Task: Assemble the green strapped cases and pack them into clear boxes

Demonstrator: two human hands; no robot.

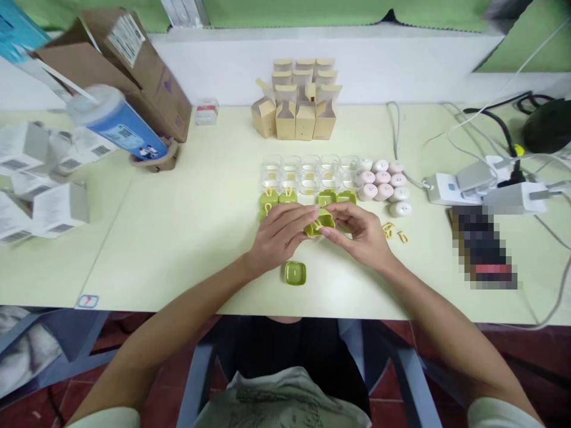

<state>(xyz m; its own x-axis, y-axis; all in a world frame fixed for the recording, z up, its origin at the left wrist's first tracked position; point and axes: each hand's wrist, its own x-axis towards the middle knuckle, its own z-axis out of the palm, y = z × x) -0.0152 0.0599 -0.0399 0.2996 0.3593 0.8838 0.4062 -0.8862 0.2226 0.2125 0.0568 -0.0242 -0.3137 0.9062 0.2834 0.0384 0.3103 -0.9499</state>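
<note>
Between my hands is a small green plastic case shell (pixel 320 222), its hollow side facing up, with a yellow loop (pixel 316 224) at it. My left hand (pixel 283 233) grips the shell's left side, the fingers closed against it. At the other side, the thumb and fingers of my right hand (pixel 362 230) pinch it. A separate green shell (pixel 295 273) lies hollow side up nearer the table edge. Green cases with yellow loops (pixel 288 197) sit behind my left hand, and open green shells (pixel 328 198) behind the held one. Loose yellow loops (pixel 388 230) lie right of my right hand.
Clear plastic cases (pixel 309 172) stand in rows beyond my hands, beside pink and white rounded pieces (pixel 382 178). Open small cartons (pixel 306 116) stand by the wall. White boxes (pixel 60 208) and a blue canister (pixel 129 128) are left; power strips (pixel 455 187) and cables right.
</note>
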